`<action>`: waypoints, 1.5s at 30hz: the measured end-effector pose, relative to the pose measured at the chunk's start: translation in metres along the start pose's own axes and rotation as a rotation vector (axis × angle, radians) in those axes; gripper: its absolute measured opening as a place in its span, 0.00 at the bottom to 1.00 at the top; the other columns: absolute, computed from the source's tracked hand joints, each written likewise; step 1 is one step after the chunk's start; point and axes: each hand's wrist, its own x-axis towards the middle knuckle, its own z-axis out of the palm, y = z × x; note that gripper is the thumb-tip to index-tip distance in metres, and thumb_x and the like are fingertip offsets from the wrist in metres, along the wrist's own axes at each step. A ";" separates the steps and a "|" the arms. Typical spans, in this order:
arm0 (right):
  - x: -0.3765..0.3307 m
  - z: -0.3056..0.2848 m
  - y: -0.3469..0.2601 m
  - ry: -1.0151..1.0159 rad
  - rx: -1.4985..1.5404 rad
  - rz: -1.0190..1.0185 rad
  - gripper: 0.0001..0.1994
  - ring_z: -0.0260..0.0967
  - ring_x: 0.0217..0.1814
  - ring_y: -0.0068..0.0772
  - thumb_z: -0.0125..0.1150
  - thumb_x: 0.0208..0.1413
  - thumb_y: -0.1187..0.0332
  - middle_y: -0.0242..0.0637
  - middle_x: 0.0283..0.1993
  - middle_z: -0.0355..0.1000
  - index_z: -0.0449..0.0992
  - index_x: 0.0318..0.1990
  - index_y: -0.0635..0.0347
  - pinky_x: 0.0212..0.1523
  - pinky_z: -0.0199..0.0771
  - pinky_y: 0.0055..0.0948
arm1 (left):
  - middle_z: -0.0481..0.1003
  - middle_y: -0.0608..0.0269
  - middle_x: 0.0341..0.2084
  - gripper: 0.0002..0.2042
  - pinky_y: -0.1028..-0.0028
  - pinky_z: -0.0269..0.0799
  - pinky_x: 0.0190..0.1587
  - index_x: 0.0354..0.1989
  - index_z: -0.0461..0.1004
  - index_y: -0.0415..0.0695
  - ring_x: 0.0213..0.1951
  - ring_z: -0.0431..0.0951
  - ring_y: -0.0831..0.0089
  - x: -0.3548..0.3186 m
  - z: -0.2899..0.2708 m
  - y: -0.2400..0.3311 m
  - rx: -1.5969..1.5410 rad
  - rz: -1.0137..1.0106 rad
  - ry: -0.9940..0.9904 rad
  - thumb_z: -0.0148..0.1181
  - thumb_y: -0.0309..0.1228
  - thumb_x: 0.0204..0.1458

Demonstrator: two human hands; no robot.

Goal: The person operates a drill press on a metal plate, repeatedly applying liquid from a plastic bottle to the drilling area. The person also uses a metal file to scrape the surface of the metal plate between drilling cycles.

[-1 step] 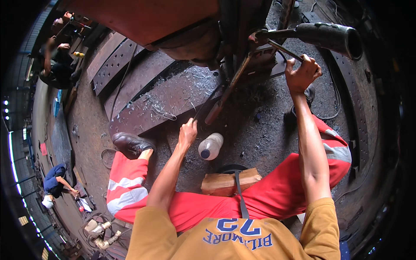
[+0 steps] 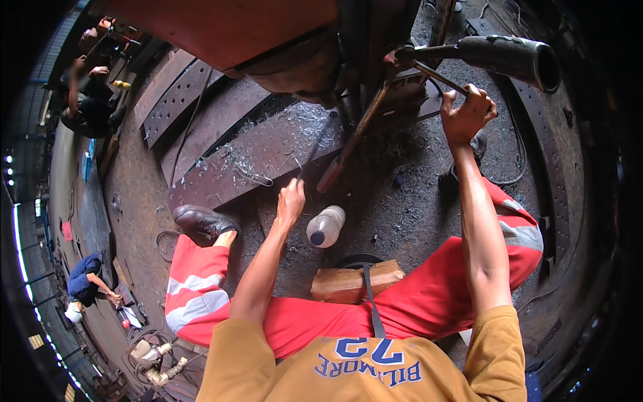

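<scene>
My left hand (image 2: 291,202) is closed round the end of a thin dark rod (image 2: 312,157), blurred at its far part. The rod points up over a steel plate (image 2: 248,157) strewn with metal shavings. Up at the right, my right hand (image 2: 469,115) is wrapped round a metal lever (image 2: 439,76) that runs from the hub of a large reddish machine (image 2: 268,30). The machine hides the rod's far end. Between my legs, a clear plastic bottle (image 2: 326,226) with a dark blue cap lies on the floor, a little right of my left hand.
A rusty bar (image 2: 351,144) slants down from the machine. A thick dark pipe (image 2: 512,57) juts out beyond my right hand. A wood block (image 2: 355,281) lies before me. Drilled steel plates (image 2: 177,100) are stacked at left. Two other people (image 2: 87,276) work farther left.
My left hand has shifted very slightly upward with the rod. My right hand stays in place on the lever.
</scene>
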 end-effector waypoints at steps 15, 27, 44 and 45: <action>0.001 0.003 0.003 -0.004 -0.027 0.010 0.18 0.67 0.49 0.40 0.64 0.48 0.63 0.35 0.42 0.69 0.69 0.46 0.56 0.60 0.56 0.48 | 0.75 0.32 0.25 0.15 0.44 0.73 0.33 0.36 0.74 0.38 0.36 0.78 0.35 -0.001 0.002 0.018 -0.053 0.015 -0.030 0.52 0.39 0.65; -0.001 0.008 0.009 0.024 -0.021 0.004 0.18 0.67 0.49 0.40 0.63 0.46 0.65 0.35 0.41 0.69 0.69 0.46 0.55 0.59 0.54 0.49 | 0.76 0.35 0.21 0.15 0.44 0.73 0.29 0.36 0.73 0.40 0.30 0.79 0.37 0.023 -0.029 0.027 0.113 0.025 0.122 0.50 0.40 0.66; 0.000 0.008 0.005 0.020 0.006 0.009 0.19 0.65 0.50 0.42 0.63 0.46 0.66 0.35 0.42 0.68 0.69 0.47 0.55 0.60 0.53 0.50 | 0.79 0.44 0.23 0.09 0.53 0.79 0.27 0.41 0.69 0.43 0.28 0.83 0.47 0.045 -0.068 0.030 0.578 -0.049 0.253 0.48 0.36 0.66; -0.002 0.008 0.007 0.020 -0.001 0.009 0.19 0.65 0.50 0.42 0.63 0.46 0.66 0.35 0.42 0.68 0.69 0.47 0.55 0.60 0.53 0.50 | 0.79 0.41 0.22 0.11 0.51 0.78 0.27 0.41 0.69 0.41 0.28 0.83 0.44 0.053 -0.079 0.035 0.451 -0.121 0.307 0.47 0.37 0.67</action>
